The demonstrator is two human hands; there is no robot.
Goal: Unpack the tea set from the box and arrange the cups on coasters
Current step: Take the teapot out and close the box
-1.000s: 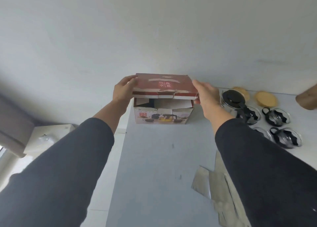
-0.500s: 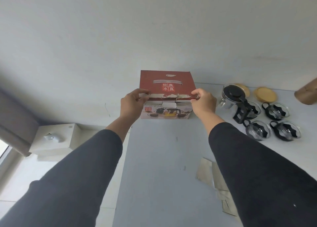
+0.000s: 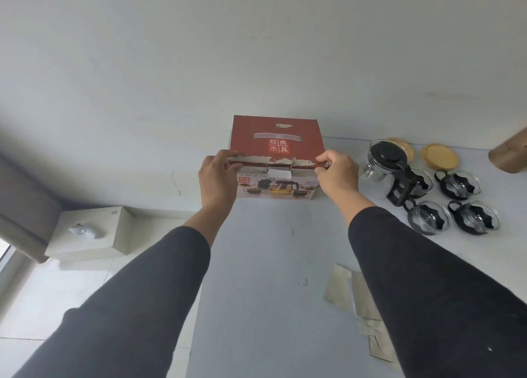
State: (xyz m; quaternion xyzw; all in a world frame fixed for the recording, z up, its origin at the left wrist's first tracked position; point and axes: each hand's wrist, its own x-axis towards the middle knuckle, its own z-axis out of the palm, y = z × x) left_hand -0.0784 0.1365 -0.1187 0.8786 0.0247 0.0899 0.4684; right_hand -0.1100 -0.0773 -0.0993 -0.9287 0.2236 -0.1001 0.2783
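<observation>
The red tea set box (image 3: pixel 276 138) stands at the far end of the white table (image 3: pixel 256 277), against the wall. Its lid lies down flat. My left hand (image 3: pixel 217 180) grips the lid's front left edge. At the front right edge, my right hand (image 3: pixel 338 175) pinches the lid. To the right of the box stands a glass teapot (image 3: pixel 383 160) with a black lid. Several glass cups (image 3: pixel 427 216) in black holders sit beside it. Two yellow coasters (image 3: pixel 440 155) lie behind them; one is partly hidden by the teapot.
Flattened cardboard pieces (image 3: pixel 368 315) lie on the table near my right sleeve. A brown cylinder (image 3: pixel 510 155) pokes in at the right edge. Left of the table, a white box (image 3: pixel 91 229) sits lower down by a grey curtain.
The box's lid has come down from half raised to flat. Both hands moved from the lid's sides to its front edge and now grip it.
</observation>
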